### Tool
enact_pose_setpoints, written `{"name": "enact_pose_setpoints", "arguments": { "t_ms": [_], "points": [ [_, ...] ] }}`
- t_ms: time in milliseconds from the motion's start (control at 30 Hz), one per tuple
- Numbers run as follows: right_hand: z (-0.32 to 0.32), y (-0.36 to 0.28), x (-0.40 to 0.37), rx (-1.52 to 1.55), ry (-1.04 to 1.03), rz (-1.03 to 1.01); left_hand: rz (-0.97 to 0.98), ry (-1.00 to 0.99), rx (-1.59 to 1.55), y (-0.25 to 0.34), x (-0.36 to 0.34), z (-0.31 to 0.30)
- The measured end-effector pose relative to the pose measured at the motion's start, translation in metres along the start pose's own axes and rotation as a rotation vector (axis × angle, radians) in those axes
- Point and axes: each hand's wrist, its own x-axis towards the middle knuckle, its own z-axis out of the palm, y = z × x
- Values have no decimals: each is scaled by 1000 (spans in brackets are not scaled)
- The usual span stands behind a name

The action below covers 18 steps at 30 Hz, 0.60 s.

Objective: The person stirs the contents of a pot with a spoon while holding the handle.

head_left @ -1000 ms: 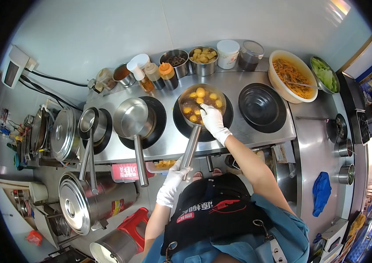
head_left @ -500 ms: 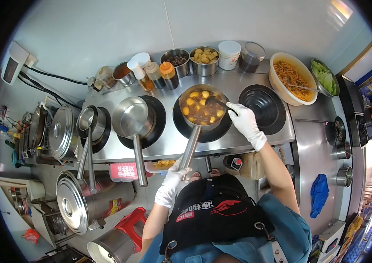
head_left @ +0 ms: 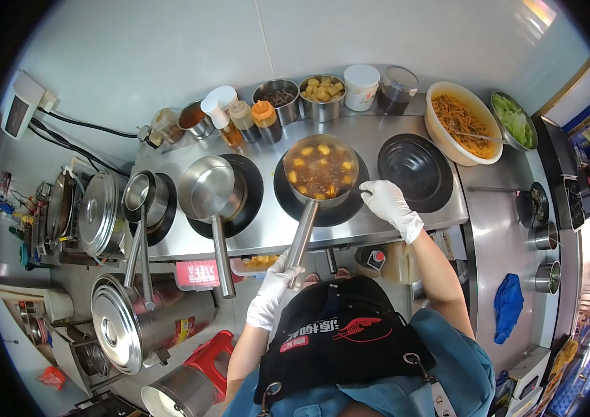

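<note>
right hand [head_left: 391, 205] pulled back beside saucepan [head_left: 320, 170], grip unclear; left hand [head_left: 282, 278] grasps handle [head_left: 303, 233], pointing toward person.

Empty pan [head_left: 213, 187], noodle bowl [head_left: 434, 132], blue cloth [head_left: 508, 307]

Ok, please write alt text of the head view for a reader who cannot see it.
A person in white gloves stands at a steel cooktop, left hand gripping the handle of a saucepan of brown broth with yellow pieces, right hand close beside its rim. An empty saucepan sits on the next burner.
</note>
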Motion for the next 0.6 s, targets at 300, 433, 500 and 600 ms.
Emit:
{"name": "enact_pose_setpoints", "arguments": {
  "t_ms": [300,433,500,600],
  "points": [
    [30,-17,-2,240,17,21,-1,8,17,2,-1,2],
    [46,-30,-1,320,74,14,-25,23,-8,3,-1,3],
    [62,-33,1,342,121,-3,-25,21,-9,3,-1,2],
    [82,-37,8,288,249,-72,-26,23,-6,4,-2,3]
  ]
}}
